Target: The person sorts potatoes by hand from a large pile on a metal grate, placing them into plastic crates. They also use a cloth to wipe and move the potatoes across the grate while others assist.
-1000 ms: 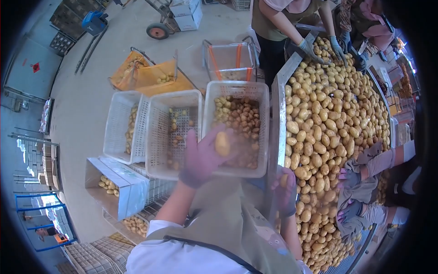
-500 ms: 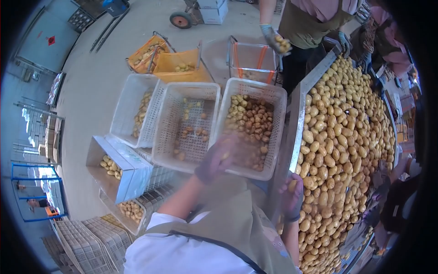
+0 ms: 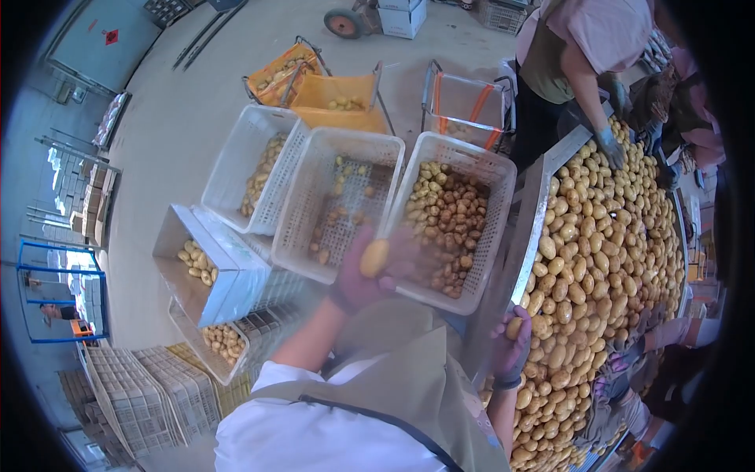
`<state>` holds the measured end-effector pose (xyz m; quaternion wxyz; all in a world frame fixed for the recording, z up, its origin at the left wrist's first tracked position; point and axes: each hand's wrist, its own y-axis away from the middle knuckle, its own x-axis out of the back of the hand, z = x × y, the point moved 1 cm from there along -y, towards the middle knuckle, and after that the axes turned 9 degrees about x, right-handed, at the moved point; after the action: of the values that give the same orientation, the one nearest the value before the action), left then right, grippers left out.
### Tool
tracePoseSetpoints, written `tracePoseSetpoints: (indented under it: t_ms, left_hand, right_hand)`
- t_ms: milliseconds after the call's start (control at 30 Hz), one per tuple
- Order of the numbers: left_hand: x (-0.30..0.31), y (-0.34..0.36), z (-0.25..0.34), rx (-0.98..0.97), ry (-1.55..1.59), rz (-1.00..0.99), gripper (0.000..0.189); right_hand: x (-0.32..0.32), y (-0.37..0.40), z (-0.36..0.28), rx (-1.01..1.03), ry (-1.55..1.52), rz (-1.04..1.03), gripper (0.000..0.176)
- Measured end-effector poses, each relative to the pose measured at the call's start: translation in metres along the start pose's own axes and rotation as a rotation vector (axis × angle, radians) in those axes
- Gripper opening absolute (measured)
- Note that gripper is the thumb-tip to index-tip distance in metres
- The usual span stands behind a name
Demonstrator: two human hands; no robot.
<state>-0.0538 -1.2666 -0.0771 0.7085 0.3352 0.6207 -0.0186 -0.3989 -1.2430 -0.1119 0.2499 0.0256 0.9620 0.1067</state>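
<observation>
My left hand, in a purple and grey glove, is raised over the near rims of the white crates. It grips a large yellow potato, and its fingers are partly blurred. Close to the sorting table's metal edge, my right hand, gloved too, has its fingers around a smaller potato. Beyond my left hand, one white crate holds yellow potatoes on one side and browner ones on the other. The middle white crate has a few scattered potatoes on its bottom.
Heaped potatoes cover the sorting table to my right. A co-worker's gloved hand reaches into the far end; others work along the right side. At left stand another white crate, a cardboard box and stacked crates. Orange bags hang on frames.
My left hand has moved slightly left and down, and the potato in it now shows clearly. The co-worker's hand that held potatoes over the floor has moved onto the heap. My view has shifted.
</observation>
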Motion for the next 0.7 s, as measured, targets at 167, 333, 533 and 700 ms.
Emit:
tracePoseSetpoints:
  t_ms: [167,333,533,700]
  left_hand:
    - [0.002,0.000,0.001,0.001,-0.010,-0.076,0.076]
    - [-0.001,0.002,0.001,-0.013,-0.002,-0.090,0.081]
    - [0.073,0.028,0.023,-0.184,0.245,-0.200,0.051]
    - [0.133,0.194,0.103,-0.880,0.046,0.224,0.030]
  right_hand:
    - [-0.002,0.001,-0.003,-0.019,0.027,0.036,0.056]
    - [0.005,0.000,0.004,0.023,0.028,-0.004,0.051]
    - [-0.001,0.000,0.002,-0.012,0.000,-0.031,0.052]
    - [0.004,-0.001,0.003,0.030,0.033,-0.091,0.061]
